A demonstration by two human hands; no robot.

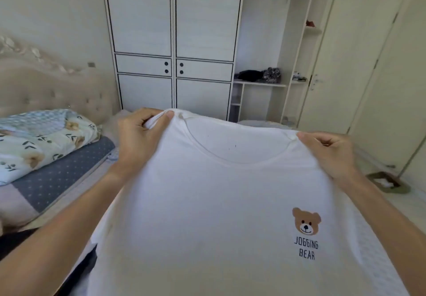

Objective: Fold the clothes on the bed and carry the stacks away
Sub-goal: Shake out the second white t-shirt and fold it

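Hands, left hand at ten o'clock and right hand at two, each grip pinched on a shoulder of the white cotton bear-print T-shirt, stretching it flat, likely for folding.

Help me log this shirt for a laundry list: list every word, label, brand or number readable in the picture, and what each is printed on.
"JOGGING BEAR": printed in dark capitals on two lines under a brown bear face, on the front of the white T-shirt held up by the left hand and right hand.
Nothing else is readable: no text shows on the wardrobe, bedding or door.
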